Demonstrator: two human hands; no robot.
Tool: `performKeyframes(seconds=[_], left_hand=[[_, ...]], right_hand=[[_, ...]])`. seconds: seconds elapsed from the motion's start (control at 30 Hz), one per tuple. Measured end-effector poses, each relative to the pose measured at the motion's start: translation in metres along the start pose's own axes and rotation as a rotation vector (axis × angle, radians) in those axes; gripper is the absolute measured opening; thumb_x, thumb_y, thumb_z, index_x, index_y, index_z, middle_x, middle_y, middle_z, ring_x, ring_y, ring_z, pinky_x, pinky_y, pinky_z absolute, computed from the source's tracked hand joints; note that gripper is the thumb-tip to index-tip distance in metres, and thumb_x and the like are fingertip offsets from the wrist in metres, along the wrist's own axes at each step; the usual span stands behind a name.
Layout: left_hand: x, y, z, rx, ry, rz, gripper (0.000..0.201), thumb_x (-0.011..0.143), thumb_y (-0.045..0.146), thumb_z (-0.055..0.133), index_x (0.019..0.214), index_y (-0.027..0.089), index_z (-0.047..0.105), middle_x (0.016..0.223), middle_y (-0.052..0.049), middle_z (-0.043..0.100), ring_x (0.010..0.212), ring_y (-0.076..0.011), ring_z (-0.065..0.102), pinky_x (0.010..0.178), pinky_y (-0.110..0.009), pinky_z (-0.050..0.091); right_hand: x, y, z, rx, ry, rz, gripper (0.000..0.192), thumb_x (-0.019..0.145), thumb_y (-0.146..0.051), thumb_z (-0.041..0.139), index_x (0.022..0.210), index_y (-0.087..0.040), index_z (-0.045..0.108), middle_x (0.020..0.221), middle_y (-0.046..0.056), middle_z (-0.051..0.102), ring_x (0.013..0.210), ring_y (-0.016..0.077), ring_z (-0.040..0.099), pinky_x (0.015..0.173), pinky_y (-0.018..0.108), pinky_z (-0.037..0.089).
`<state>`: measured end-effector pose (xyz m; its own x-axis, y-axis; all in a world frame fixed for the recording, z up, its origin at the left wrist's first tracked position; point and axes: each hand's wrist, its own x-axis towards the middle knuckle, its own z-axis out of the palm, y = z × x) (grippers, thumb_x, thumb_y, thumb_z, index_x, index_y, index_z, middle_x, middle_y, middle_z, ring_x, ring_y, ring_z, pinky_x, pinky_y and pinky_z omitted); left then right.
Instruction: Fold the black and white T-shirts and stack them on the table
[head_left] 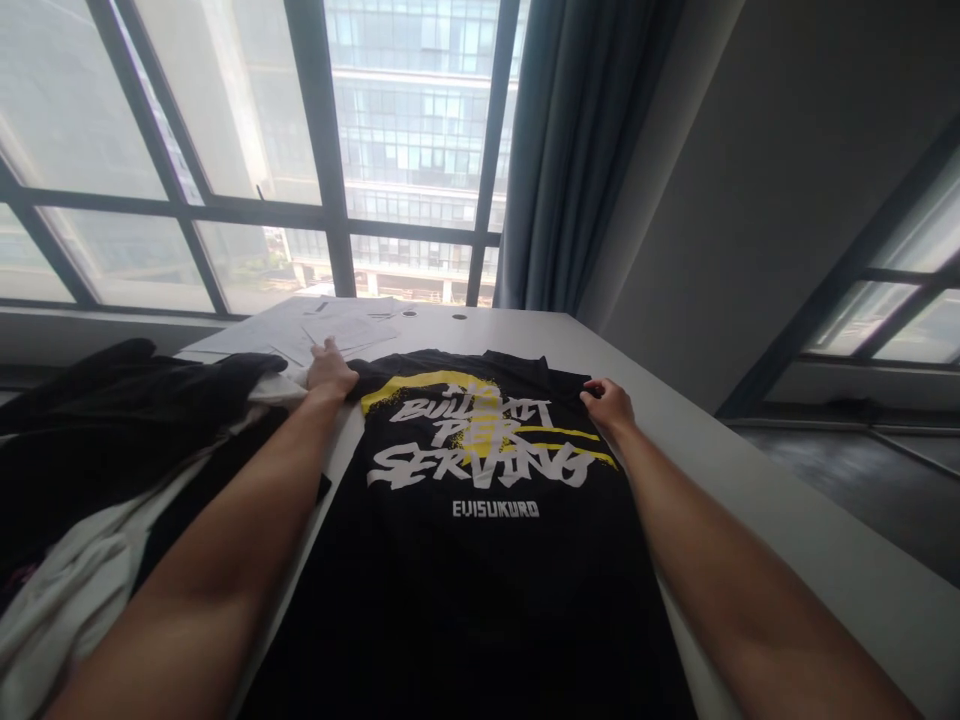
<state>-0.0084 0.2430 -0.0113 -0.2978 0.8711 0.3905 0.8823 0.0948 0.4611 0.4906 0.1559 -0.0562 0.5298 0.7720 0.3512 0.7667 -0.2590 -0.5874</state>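
Note:
A black T-shirt (480, 590) with white and yellow lettering lies spread on the table, its collar end toward the window. My left hand (331, 370) is at the shirt's left sleeve, with its fingers closed at the edge of the cloth. At the opposite sleeve, my right hand (609, 404) pinches the fabric between thumb and fingers. Both arms reach forward along the two sides of the shirt. The lower part of the shirt runs out of view at the bottom.
Dark and white clothes (135, 440) are heaped at the left. Sheets of paper (349, 325) lie at the far left of the white table (750, 520). Beyond are large windows (412, 120) and a blue-grey curtain (570, 150).

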Motion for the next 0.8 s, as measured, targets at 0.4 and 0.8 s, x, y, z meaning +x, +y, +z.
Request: performKeyframes(seconds=[0.4,0.8], left_hand=[[0.002,0.017,-0.018,0.125,-0.085,-0.060,0.041,0.075,0.039,0.065,0.106,0.012,0.068,0.111,-0.022,0.068,0.106,-0.0392,0.063,0.086,-0.048,0.050],[-0.030,0.089,-0.034,-0.176,-0.465,0.534,0.086,0.071,0.050,0.074,0.146,0.022,0.043,0.152,-0.013,0.042,0.136,-0.0344,0.042,0.108,-0.044,0.039]], right_hand=[[-0.003,-0.003,0.000,-0.027,0.008,-0.004,0.027,0.076,-0.029,0.066,0.102,-0.023,0.071,0.107,0.007,0.070,0.101,0.0249,0.063,0.087,0.036,0.049],[-0.002,-0.002,0.000,-0.042,0.004,-0.024,0.026,0.074,-0.030,0.066,0.099,-0.023,0.072,0.104,0.007,0.070,0.098,0.0233,0.063,0.086,0.034,0.049]])
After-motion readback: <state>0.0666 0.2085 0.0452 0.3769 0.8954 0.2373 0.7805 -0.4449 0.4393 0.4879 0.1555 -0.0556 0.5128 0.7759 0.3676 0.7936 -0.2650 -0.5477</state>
